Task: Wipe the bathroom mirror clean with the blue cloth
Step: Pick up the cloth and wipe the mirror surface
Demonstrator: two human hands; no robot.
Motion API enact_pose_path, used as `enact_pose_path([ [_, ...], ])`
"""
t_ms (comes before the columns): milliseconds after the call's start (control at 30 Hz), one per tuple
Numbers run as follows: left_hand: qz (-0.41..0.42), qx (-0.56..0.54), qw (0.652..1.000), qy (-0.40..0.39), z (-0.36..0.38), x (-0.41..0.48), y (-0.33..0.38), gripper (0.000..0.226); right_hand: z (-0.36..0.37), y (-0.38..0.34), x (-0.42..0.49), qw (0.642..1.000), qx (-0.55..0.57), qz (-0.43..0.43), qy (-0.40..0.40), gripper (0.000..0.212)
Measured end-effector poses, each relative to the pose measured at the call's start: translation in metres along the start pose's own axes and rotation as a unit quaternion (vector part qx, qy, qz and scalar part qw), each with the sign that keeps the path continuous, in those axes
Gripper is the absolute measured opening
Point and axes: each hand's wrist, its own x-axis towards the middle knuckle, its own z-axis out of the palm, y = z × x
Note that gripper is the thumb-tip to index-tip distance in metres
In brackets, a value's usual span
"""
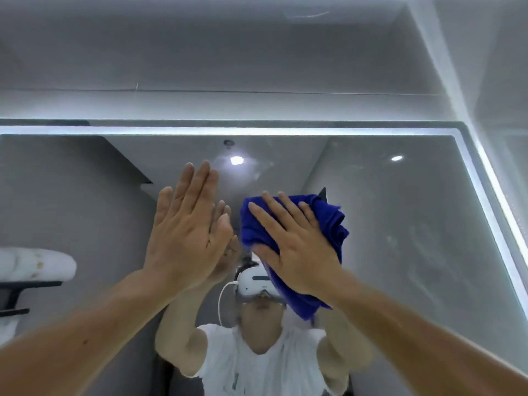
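The bathroom mirror [400, 224] fills the lower part of the view, framed by a lit white strip along its top and right edges. My right hand [297, 247] presses the bunched blue cloth [331, 224] flat against the glass near the mirror's upper middle, fingers straight and spread. My left hand [188, 232] lies flat on the glass just left of the cloth, fingers straight and together, holding nothing. Faint smears show on the glass at the right. The mirror reflects a person in a white shirt and headset.
A grey tiled wall [228, 67] rises above the mirror, with a wall corner [445, 67] at the upper right. Reflected in the glass at the left are a white rolled towel on a dark shelf [34, 267] and two ceiling lights.
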Motion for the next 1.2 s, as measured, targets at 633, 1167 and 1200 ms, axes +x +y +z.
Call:
enact_pose_path([
  [633, -0.027, 0.000, 1.000, -0.013, -0.014, 0.047, -0.045, 0.073, -0.008, -0.008, 0.128, 0.997, 0.042, 0.049, 0.036, 0.056],
  [1167, -0.030, -0.011, 0.999, -0.040, -0.021, 0.038, -0.060, 0.074, -0.024, 0.028, 0.177, 0.979, 0.036, 0.199, 0.023, 0.062],
  [1200, -0.028, -0.008, 0.999, -0.039, -0.022, 0.039, -0.064, 0.075, -0.022, 0.022, 0.182, 0.984, 0.034, 0.176, 0.019, 0.062],
])
